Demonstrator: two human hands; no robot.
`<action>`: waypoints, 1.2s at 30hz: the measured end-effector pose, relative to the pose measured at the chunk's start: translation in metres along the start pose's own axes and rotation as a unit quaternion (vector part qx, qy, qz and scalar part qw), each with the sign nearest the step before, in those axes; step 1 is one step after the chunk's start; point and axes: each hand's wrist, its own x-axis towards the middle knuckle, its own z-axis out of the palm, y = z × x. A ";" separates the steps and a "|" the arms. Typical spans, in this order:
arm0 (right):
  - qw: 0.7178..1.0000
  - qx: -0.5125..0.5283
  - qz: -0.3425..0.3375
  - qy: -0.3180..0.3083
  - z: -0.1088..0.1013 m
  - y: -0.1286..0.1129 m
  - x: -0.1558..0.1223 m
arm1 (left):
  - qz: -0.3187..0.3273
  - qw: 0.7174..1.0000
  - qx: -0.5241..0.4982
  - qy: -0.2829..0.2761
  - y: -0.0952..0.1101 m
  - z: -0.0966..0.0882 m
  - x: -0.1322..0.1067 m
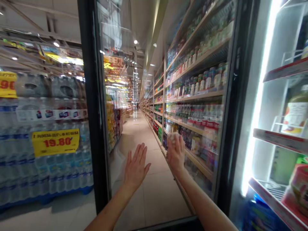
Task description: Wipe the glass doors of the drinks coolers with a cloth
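Note:
A glass door with a black frame (90, 106) stands open in front of me, beside a lit fridge. My left hand (136, 168) lies flat on or very near the glass, fingers stretched out and nothing in it. To its right and a little higher, my right hand (177, 157) is held up to the glass with a whitish crumpled cloth or tissue (173, 138) at its fingers. That hand is slightly smeared by motion, and its palm side is hidden from me.
On the right, fridge shelves (281, 141) hold bottles and packs beside a bright light strip (258, 106). At left, packs of water bottles (60, 173) are stacked behind a yellow price sign (56, 141). Within the door's glass appear a tiled aisle (154, 189) and drink shelves (194, 96).

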 end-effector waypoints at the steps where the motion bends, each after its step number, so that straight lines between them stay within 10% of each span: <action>1: 0.999 0.017 -0.039 -0.021 0.004 -0.015 -0.004 | 0.005 1.000 0.000 0.003 -0.003 0.000 -0.003; 5: 0.994 0.023 -0.099 -0.047 0.003 -0.022 -0.015 | 0.002 1.000 -0.007 0.007 -0.015 -0.002 -0.014; 10: 0.998 -0.021 0.051 0.037 -0.008 0.012 -0.015 | -0.028 0.999 -0.022 0.011 -0.024 -0.004 -0.031; 17: 0.991 0.054 -0.099 -0.068 0.011 -0.065 -0.028 | -0.028 0.999 -0.013 0.010 -0.031 -0.007 -0.040; 24: 0.999 -0.026 0.039 0.014 -0.007 0.004 -0.029 | -0.034 0.999 -0.007 0.012 -0.030 -0.004 -0.046; 32: 0.988 0.068 -0.104 -0.089 0.009 -0.070 -0.045 | -0.028 1.000 0.012 0.007 -0.030 0.000 -0.049; 36: 0.993 0.031 -0.089 -0.066 -0.003 -0.026 -0.058 | -0.039 0.999 0.000 0.000 -0.028 -0.003 -0.047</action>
